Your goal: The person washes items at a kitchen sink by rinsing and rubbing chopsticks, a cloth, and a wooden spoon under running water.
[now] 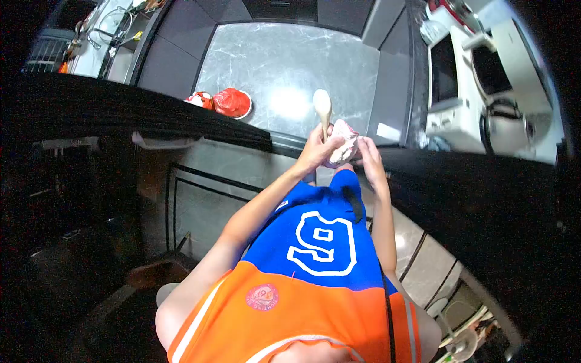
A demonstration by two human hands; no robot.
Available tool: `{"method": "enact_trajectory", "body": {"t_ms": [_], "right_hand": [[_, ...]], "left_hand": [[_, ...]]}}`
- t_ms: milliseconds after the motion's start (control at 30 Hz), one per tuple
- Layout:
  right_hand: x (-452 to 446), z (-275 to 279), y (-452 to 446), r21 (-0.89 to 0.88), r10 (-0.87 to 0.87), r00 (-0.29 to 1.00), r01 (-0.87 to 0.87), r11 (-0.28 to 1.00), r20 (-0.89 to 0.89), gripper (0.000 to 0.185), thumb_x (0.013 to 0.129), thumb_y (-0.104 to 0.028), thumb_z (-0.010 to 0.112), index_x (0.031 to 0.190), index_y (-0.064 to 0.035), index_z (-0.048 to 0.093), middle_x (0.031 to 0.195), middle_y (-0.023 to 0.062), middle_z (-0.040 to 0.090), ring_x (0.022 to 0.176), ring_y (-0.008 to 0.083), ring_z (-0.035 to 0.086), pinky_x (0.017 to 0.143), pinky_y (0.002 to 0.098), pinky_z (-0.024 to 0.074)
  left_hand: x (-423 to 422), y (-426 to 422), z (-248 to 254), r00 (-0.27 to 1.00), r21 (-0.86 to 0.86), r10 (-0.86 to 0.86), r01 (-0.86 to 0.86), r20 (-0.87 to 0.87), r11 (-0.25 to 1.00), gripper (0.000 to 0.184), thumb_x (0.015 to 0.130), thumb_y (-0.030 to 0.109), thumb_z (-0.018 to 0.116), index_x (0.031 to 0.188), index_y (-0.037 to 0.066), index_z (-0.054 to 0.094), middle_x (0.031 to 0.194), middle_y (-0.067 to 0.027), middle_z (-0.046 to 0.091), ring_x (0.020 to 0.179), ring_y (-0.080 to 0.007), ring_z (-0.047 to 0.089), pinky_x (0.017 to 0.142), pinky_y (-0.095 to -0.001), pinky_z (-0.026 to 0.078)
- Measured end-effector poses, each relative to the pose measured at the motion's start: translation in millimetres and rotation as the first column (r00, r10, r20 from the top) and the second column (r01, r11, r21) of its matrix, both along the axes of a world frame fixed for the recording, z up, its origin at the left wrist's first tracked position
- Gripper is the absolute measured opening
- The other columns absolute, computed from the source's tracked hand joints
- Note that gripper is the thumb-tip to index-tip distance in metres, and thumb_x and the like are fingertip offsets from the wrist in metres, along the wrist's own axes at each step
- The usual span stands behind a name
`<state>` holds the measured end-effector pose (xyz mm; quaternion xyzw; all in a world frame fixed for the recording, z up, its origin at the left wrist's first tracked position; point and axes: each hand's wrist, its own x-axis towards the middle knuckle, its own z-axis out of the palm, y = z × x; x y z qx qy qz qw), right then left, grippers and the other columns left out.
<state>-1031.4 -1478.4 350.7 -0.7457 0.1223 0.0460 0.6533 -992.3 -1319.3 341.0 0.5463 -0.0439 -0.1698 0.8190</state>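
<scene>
My left hand is closed around the handle of a pale spoon, whose bowl points up and away from me. Its thumb also reaches against a crumpled pink-and-white packet, which sits between my two hands. On the packet's other side, my right hand holds its edge with bent fingers. What the packet contains cannot be made out. Both hands are out in front of my body, above the grey floor.
Two red-and-white items stand on the grey marble floor at the left. A counter on the right carries white appliances and a kettle-like thing. Cables lie on the left counter. Dark cabinets border the floor.
</scene>
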Motion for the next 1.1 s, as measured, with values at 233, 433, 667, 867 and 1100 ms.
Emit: {"method": "enact_trajectory", "body": {"t_ms": [233, 433, 667, 867, 1100], "right_hand": [[28, 8, 13, 0.443, 0.079, 0.987, -0.134, 0.886, 0.141, 0.021, 0.084, -0.012, 0.055, 0.103, -0.0020, 0.052, 0.100, 0.0046, 0.056, 0.092, 0.0099, 0.051, 0.081, 0.0231, 0.0404], [37, 14, 31, 0.365, 0.101, 0.944, -0.219, 0.905, 0.315, 0.015, 0.080, -0.005, 0.058, 0.093, -0.0003, 0.054, 0.090, 0.0039, 0.059, 0.085, 0.0100, 0.055, 0.077, 0.0233, 0.0435], [63, 60, 75, 0.312, 0.211, 0.891, -0.350, 0.883, 0.401, 0.016, 0.082, -0.006, 0.056, 0.096, -0.0007, 0.050, 0.088, 0.0044, 0.057, 0.080, 0.0075, 0.053, 0.070, 0.0204, 0.0421], [-60, 32, 175, 0.671, 0.475, 0.829, -0.534, 0.514, 0.296, 0.035, 0.082, -0.006, 0.055, 0.113, 0.0013, 0.042, 0.108, 0.0132, 0.053, 0.096, 0.0199, 0.055, 0.085, 0.0321, 0.0452], [42, 75, 154, 0.805, 0.724, 0.664, -0.526, 0.276, 0.186, 0.045, 0.083, -0.022, 0.057, 0.117, 0.0024, 0.043, 0.105, 0.0136, 0.057, 0.092, 0.0231, 0.058, 0.083, 0.0362, 0.0471]], "left_hand": [[3, -1, 24, 0.985, 0.067, 0.075, -0.086, 0.156, 0.994, 0.020, 0.083, 0.015, 0.058, 0.089, 0.007, 0.040, 0.079, 0.0011, 0.046, 0.071, -0.0048, 0.047, 0.060, -0.0195, 0.041], [-3, 22, 27, 0.826, 0.000, 0.373, -0.411, 0.422, 0.912, 0.022, 0.079, 0.012, 0.062, 0.085, 0.006, 0.042, 0.074, 0.0006, 0.045, 0.067, -0.0064, 0.046, 0.056, -0.0215, 0.040], [-2, 53, 65, 0.657, 0.033, 0.562, -0.664, 0.503, 0.747, 0.027, 0.076, 0.004, 0.063, 0.080, 0.007, 0.036, 0.073, 0.0015, 0.039, 0.066, -0.0054, 0.040, 0.055, -0.0200, 0.036], [-136, 137, 11, 0.386, -0.137, 0.785, -0.853, 0.485, 0.504, 0.029, 0.076, 0.002, 0.063, 0.078, 0.008, 0.034, 0.073, 0.0019, 0.036, 0.063, -0.0062, 0.038, 0.055, -0.0201, 0.036], [-25, 130, 86, 0.301, -0.257, 0.852, -0.863, 0.428, 0.435, 0.021, 0.082, 0.003, 0.055, 0.079, 0.008, 0.035, 0.074, 0.0023, 0.036, 0.066, -0.0051, 0.038, 0.057, -0.0190, 0.036]]}}
